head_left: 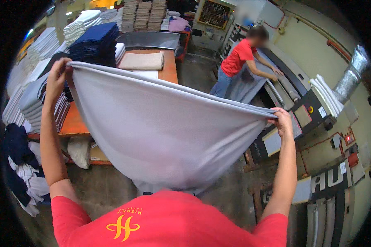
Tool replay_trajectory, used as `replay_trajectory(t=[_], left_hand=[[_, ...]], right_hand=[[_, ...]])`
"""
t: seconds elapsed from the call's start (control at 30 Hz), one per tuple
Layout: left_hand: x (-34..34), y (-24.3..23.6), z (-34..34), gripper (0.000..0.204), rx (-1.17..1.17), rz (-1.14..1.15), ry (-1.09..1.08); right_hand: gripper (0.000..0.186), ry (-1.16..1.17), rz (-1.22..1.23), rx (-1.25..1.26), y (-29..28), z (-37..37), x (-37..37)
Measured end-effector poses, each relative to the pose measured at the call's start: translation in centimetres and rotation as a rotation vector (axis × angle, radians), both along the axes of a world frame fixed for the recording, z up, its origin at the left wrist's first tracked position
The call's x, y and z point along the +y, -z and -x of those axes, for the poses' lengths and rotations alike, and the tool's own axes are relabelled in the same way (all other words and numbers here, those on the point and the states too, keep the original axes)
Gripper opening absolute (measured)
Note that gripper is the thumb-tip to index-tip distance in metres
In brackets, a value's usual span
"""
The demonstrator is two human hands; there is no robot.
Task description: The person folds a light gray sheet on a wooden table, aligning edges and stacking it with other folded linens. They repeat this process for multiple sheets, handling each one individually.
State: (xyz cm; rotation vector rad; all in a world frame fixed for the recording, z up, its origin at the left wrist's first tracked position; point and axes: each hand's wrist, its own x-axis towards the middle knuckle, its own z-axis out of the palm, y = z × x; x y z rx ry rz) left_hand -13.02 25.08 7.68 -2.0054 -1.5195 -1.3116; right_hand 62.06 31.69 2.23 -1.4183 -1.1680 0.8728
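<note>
A large light grey cloth [165,123] hangs stretched between my two raised hands, its top edge doubled and sloping down to the right. My left hand [60,72] grips one top corner, beside the stacks of folded linen. At the other corner, my right hand [282,122] has its fingers closed on the gathered edge, in front of the ironing machine. The lower part of the cloth sags in a wide curve towards my body, and its bottom is partly hidden by my red shirt.
An orange-topped table [169,66] at left bears folded linen, including a dark blue stack [95,43]. Loose cloths [29,177] lie below. At right, a co-worker [243,57] in red handles grey cloth at a long roller machine [284,82]. A metal bin [150,40] stands behind.
</note>
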Motion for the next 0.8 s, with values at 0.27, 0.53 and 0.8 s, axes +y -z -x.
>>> replay_trajectory(t=[0.27,0.53,0.8], left_hand=[[-1.5,-0.3,4.3,0.024,-0.889,0.304,0.525],[-12.7,6.3,5.4,0.023,-0.979,-0.279,0.217],[-20.2,14.2,4.4,0.018,-0.799,-0.553,-0.214]], right_hand=[[0.019,-0.101,-0.056,0.164,1.6,9.3,4.2],[0.021,-0.036,-0.222,0.113,6.2,11.1,2.5],[0.016,0.002,-0.249,0.119,15.5,13.8,-0.4]])
